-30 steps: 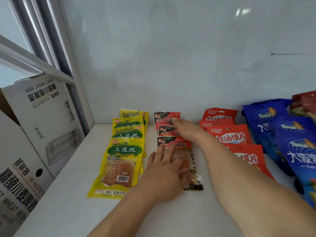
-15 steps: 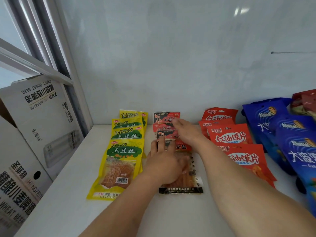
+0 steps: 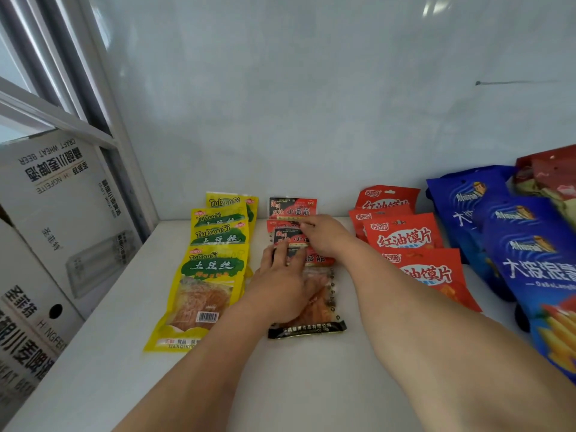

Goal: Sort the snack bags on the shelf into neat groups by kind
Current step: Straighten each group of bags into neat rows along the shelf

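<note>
Both hands on the black-and-red bags, mid-shelf.

The left hand (image 3: 280,286) lies flat, fingers straight, its grip holding nothing, pressing the front black-and-red bag (image 3: 314,307). The right hand (image 3: 325,236) rests on the overlapped bags behind; whether its grip pinches one I cannot tell. Yellow bags (image 3: 207,275) lie just left, red bags (image 3: 405,241) right, blue bags (image 3: 526,254) far right on the shelf (image 3: 118,353).

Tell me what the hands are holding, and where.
Nothing is gripped: the left hand presses flat on the front black-and-red packet; right hand touches the packets behind.
</note>
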Available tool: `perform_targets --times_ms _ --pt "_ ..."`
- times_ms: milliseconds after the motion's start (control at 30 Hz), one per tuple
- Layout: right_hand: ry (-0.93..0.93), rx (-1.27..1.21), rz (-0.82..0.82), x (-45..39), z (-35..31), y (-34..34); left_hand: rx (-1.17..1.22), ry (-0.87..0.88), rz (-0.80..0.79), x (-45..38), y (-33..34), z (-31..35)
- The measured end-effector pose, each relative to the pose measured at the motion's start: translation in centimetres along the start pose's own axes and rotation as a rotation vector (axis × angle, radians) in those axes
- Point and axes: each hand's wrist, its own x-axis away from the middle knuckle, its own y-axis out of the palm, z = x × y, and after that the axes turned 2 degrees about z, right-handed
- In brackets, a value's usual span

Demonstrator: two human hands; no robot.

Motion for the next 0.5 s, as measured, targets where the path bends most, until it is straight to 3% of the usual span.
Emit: perform_targets --times_ms 267,500 --pt "-0.107 0.015 0.013 2.1 -1.2 -2.1 -0.172 0.018 0.186 0.0 0.2 0.3" --pt "-0.179 -0.084 0.168 7.4 -1.2 -6.2 -0.137 0.000 0.222 0.2 0.0 0.8"
